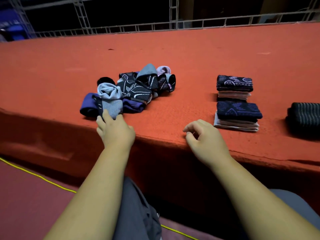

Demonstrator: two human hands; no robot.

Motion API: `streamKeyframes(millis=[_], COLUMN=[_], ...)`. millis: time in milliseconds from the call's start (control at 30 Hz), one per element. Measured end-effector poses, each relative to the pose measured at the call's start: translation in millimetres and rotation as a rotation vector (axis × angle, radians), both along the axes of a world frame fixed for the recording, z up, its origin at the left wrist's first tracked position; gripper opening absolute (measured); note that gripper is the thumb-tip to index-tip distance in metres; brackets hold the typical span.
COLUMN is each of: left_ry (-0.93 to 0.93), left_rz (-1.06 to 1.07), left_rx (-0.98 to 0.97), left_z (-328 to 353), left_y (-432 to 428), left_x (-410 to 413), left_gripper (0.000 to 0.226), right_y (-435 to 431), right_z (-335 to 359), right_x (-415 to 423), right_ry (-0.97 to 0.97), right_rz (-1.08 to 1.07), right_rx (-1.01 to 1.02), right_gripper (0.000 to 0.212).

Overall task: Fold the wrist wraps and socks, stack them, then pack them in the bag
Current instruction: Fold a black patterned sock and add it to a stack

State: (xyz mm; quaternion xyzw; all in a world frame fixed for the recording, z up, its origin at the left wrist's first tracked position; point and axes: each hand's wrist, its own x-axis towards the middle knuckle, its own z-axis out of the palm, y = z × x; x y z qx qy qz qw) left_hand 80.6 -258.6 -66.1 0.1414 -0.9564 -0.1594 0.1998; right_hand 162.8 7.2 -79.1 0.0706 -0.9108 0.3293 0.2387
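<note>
Orange-red table cover (190, 54); grey metal truss (81, 16) behind; yellow cord (38, 175) on floor.

We see a dim frame, brightest on the orange surface (190, 49) mid-frame, with corners darkening and the top nearly black. Soft shadows hug the folded stacks (237, 103). Edges bow from wide-angle distortion, and detail looks slightly soft.

A stage-like hall (dimly lit): red carpeted platform (190, 54), metal trusses (81, 16) behind.
</note>
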Motion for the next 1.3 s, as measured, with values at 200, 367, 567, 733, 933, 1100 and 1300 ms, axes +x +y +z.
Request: streamKeyframes(millis=[200,367,567,733,933,1100,1300], left_ry=[0.034,0.226,0.301,0.066,-0.166,-0.267,-0.031], left_rz=[-0.05,-0.205,-0.551,-0.679,-0.815,-1.035,-0.961], left_rx=[-0.016,-0.03,0.543,1.453,1.763,1.509,0.944], left_z=[1,5,16,24,28,21,17], left_y=[0,20,58,82,93,94,96], left_x=[-4,4,25,30,36,31,32], left_gripper=[0.052,0.051,0.045,0.047,0.044,0.056,0.038], right_y=[-2,0,4,6,8,9,12], right_z=[0,0,-2,-3,2,3,6], right_x=[-4,-4,-1,-3,1,-1,0], right_ry=[-0.029,-0.012,0.031,-0.076,-0.066,0.043,0.117], right_rz=[-0.046,-0.041,-0.025,0.032,0.008,-0.042,-0.055], right_rx=[-0.048,-0.077,-0.117,-0.185,-0.168,-0.238,-0.378], right_gripper=[0.021,0.016,0.021,0.057,0.057,0.032,0.018])
